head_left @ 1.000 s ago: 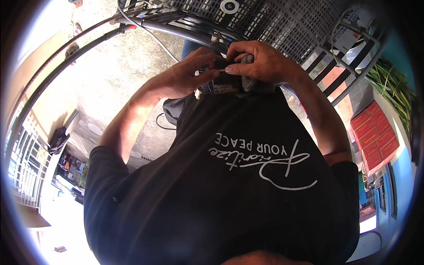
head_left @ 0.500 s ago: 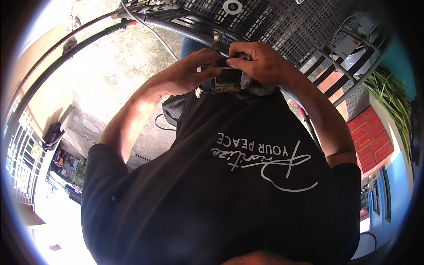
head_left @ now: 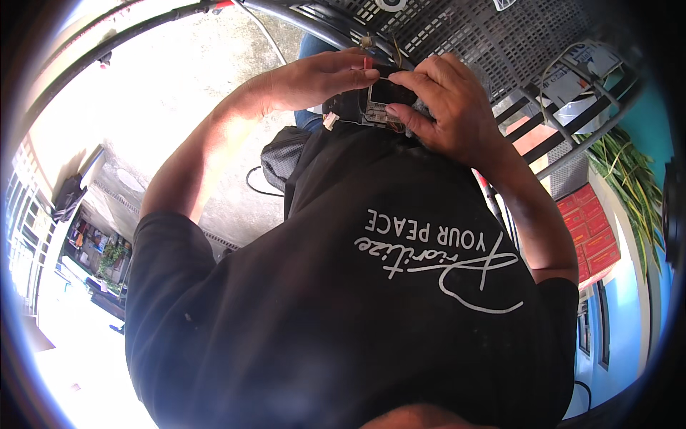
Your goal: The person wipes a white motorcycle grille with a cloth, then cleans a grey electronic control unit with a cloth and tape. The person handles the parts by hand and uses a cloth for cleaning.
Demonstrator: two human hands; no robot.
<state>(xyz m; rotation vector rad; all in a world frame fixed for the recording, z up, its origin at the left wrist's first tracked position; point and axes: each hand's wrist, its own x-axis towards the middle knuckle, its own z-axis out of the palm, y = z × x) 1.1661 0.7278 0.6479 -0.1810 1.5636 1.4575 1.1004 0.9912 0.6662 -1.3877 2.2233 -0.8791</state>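
Close to my chest sits a small black boxy electronic unit (head_left: 381,94) with a dark rectangular face, an exposed metal-looking part on its near side and thin wires. My left hand (head_left: 314,80) grips its left edge, thumb by a small red piece (head_left: 368,63). From the other side my right hand (head_left: 457,107) closes on the unit, index finger along the top and thumb on the near edge. Grey cloth-like material (head_left: 421,110) shows partly under the right palm. A whitish connector (head_left: 330,120) hangs at the unit's left. The unit's underside is hidden.
Beyond my hands are a dark tubular frame (head_left: 286,14) and a black perforated panel (head_left: 457,36). At right stand a metal rack (head_left: 547,146), stacked red boxes (head_left: 589,232) and long-leaved plants (head_left: 629,186). A black mesh bag (head_left: 282,154) lies left of my body.
My right hand has opened its grip wider, its thumb now lower on the unit's near edge. More of the unit's dark face shows. The whole view has shifted slightly.
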